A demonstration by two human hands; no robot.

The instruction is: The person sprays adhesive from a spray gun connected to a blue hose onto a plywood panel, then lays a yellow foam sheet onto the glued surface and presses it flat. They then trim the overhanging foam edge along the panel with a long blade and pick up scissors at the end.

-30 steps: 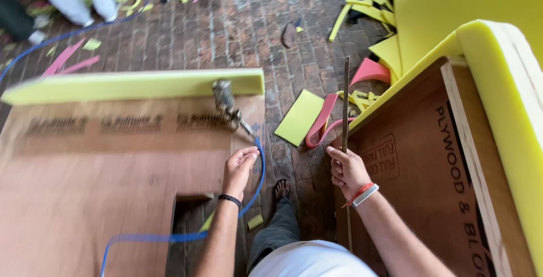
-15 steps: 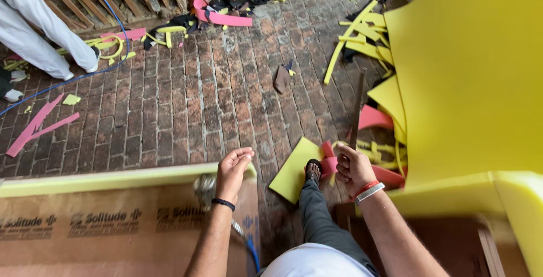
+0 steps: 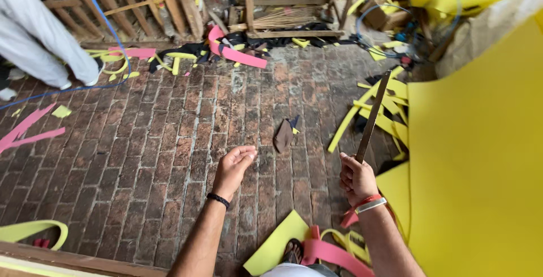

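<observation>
The right hand (image 3: 356,178) gripped a long metal blade (image 3: 372,116) rising up and away from its fist; the left hand (image 3: 233,169) hovered open and empty over the brick floor (image 3: 169,141).

A worn red brick floor (image 3: 169,152) carries everything here. Yellow foam strips (image 3: 367,113) lie scattered toward its right edge, beside a large yellow foam sheet (image 3: 475,169). A pink foam strip (image 3: 235,53) rests near the far edge among black scraps (image 3: 186,51). Two thin pink strips (image 3: 28,133) lie at the left edge. A small dark cloth scrap (image 3: 284,135) sits mid-floor. A yellow foam piece (image 3: 274,246) and pink strip (image 3: 334,254) lie at the near edge.
</observation>
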